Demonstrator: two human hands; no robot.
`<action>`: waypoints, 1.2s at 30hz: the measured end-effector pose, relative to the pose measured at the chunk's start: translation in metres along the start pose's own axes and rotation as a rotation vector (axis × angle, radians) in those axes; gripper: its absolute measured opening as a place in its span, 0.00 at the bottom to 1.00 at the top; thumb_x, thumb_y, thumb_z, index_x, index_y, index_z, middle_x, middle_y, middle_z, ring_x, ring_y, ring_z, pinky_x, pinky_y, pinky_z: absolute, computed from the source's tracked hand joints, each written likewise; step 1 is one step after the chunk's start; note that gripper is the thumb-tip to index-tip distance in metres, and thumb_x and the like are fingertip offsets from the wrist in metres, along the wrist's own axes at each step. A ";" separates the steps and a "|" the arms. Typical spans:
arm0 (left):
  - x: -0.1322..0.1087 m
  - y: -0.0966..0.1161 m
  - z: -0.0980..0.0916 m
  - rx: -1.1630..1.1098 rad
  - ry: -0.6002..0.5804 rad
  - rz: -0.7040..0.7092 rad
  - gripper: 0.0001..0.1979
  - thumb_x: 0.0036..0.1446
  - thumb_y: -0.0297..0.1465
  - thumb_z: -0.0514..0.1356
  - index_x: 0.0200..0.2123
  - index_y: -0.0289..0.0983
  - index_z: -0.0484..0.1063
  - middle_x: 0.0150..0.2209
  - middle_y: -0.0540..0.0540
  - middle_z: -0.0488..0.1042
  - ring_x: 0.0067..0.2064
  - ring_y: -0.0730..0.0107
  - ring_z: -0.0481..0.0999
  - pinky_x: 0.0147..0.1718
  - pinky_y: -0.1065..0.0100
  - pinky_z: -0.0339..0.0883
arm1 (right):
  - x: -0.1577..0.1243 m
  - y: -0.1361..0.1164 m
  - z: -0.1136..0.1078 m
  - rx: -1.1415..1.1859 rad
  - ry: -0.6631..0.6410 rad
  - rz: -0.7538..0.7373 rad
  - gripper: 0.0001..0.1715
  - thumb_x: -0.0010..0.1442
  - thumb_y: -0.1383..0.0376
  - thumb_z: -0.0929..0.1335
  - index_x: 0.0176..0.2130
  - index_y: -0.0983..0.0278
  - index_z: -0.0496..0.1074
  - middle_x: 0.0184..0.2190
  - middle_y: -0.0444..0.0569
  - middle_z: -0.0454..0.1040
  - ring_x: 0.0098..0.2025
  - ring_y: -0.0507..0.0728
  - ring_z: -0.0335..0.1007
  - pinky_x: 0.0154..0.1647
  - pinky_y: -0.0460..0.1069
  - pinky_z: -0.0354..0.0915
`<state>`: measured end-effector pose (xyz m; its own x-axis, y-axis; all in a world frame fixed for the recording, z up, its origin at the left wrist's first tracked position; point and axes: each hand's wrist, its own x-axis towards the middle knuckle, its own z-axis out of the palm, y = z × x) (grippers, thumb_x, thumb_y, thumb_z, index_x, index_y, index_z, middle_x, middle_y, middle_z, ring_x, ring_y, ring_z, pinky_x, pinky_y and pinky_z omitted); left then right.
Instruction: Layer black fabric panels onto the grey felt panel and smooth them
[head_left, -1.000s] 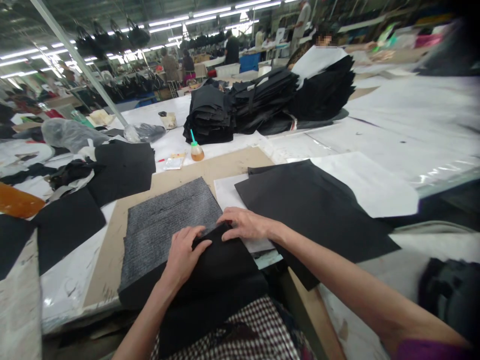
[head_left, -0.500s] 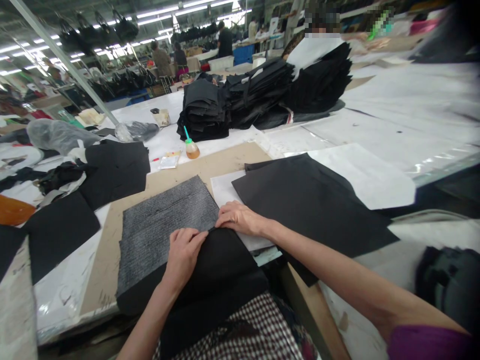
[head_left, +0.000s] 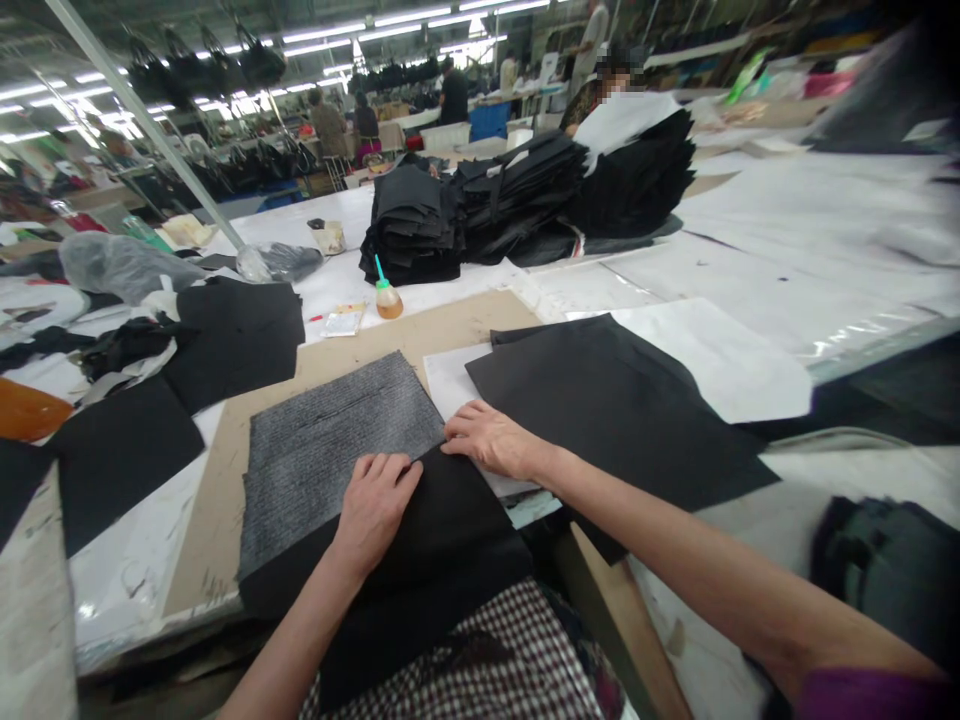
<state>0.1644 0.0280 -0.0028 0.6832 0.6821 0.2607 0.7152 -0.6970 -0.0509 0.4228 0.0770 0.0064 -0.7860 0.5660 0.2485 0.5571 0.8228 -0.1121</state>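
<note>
A black fabric sheet (head_left: 450, 540) lies along the table's front edge and drapes over my lap. Its upper edge meets a grey ribbed textile piece (head_left: 337, 430), which lies flat on a tan board. My left hand (head_left: 379, 500) rests on that edge with its fingers bent together over the fabric. At the right end of the edge, my right hand (head_left: 491, 440) pinches the black sheet's corner between thumb and fingers. The undersides of both hands' fingertips are hidden.
Black panels (head_left: 615, 400) lie on white sheets to the right. Behind the tan board (head_left: 465, 320) stand a glue bottle (head_left: 388, 300) with a green nozzle and stacks of black pieces (head_left: 517, 190). A co-worker (head_left: 592, 95) is beyond them. More black pieces (head_left: 240, 335) lie left.
My hands have drawn slightly apart along the black sheet's edge, the right one shifting a little to the right. The whole view has tilted slightly.
</note>
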 end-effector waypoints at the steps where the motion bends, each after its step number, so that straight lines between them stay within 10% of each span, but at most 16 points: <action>1: 0.000 0.000 0.000 -0.002 0.004 0.002 0.15 0.68 0.26 0.51 0.53 0.40 0.70 0.45 0.41 0.72 0.45 0.59 0.69 0.47 0.55 0.61 | -0.001 -0.003 -0.003 -0.017 -0.007 0.051 0.11 0.67 0.69 0.65 0.39 0.62 0.78 0.39 0.50 0.73 0.44 0.59 0.62 0.49 0.55 0.55; 11: -0.017 -0.011 0.006 -0.057 0.041 -0.063 0.13 0.69 0.28 0.52 0.54 0.40 0.70 0.44 0.43 0.72 0.44 0.61 0.69 0.44 0.59 0.63 | 0.018 -0.103 0.026 -0.031 0.083 0.380 0.21 0.66 0.74 0.61 0.57 0.67 0.67 0.45 0.56 0.70 0.47 0.62 0.63 0.49 0.54 0.62; 20: -0.080 -0.046 -0.005 -0.218 0.033 -0.168 0.14 0.69 0.28 0.51 0.52 0.44 0.72 0.45 0.45 0.71 0.45 0.64 0.70 0.45 0.63 0.65 | 0.017 -0.101 0.022 -0.066 0.040 0.303 0.30 0.64 0.74 0.62 0.62 0.58 0.64 0.43 0.52 0.70 0.45 0.62 0.62 0.58 0.61 0.54; 31: -0.078 -0.034 -0.024 0.036 -0.092 -0.063 0.17 0.67 0.24 0.52 0.57 0.39 0.67 0.47 0.42 0.70 0.46 0.59 0.67 0.45 0.58 0.63 | 0.044 -0.131 0.028 -0.160 0.083 0.320 0.19 0.65 0.73 0.63 0.54 0.66 0.70 0.58 0.57 0.63 0.61 0.66 0.54 0.62 0.62 0.54; 36: -0.093 -0.041 -0.018 -0.062 -0.057 -0.166 0.14 0.68 0.27 0.52 0.55 0.39 0.68 0.46 0.44 0.70 0.46 0.61 0.67 0.46 0.60 0.64 | 0.065 -0.157 0.046 -0.106 0.032 0.269 0.21 0.67 0.74 0.60 0.58 0.70 0.67 0.45 0.56 0.70 0.48 0.61 0.63 0.50 0.54 0.65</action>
<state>0.0682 -0.0109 -0.0072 0.5653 0.7990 0.2050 0.8095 -0.5852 0.0484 0.2722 -0.0133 -0.0039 -0.5979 0.7602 0.2543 0.7709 0.6323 -0.0776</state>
